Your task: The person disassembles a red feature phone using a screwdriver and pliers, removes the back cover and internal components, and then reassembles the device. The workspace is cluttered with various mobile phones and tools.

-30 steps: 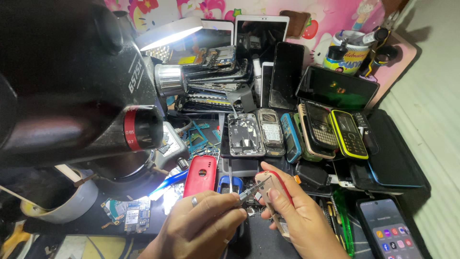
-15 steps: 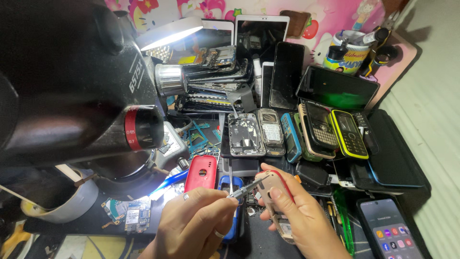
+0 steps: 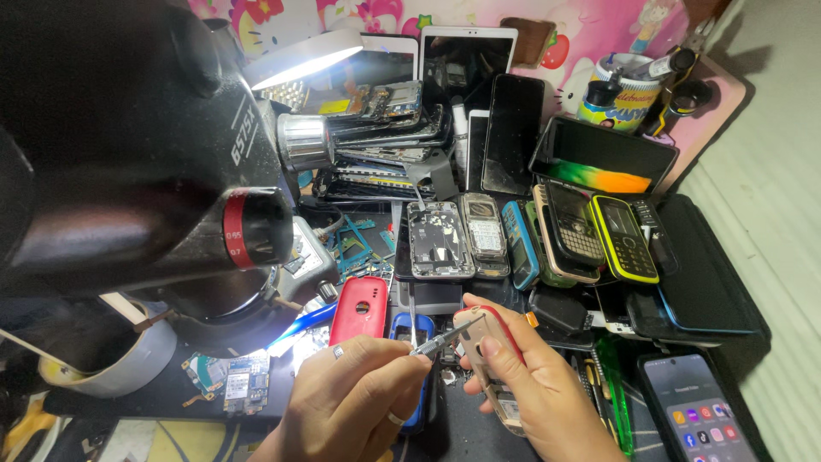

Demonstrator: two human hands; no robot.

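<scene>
Left hand (image 3: 359, 402) pinches a thin metal screwdriver (image 3: 438, 344) between closed fingertips, tip pointing right and touching a small phone body (image 3: 487, 368). Right hand (image 3: 534, 389) wraps the beige-and-red phone body, thumb on its face, fingers closed behind it; the lower end of the phone pokes out below the palm, details hard to read. Just left lie a red phone shell (image 3: 359, 310) and a blue phone frame (image 3: 404, 329), partly hidden by the left hand. A big black microscope head (image 3: 128, 154) blocks the upper left. Lit smartphone (image 3: 697, 415) is cut off at the bottom edge.
</scene>
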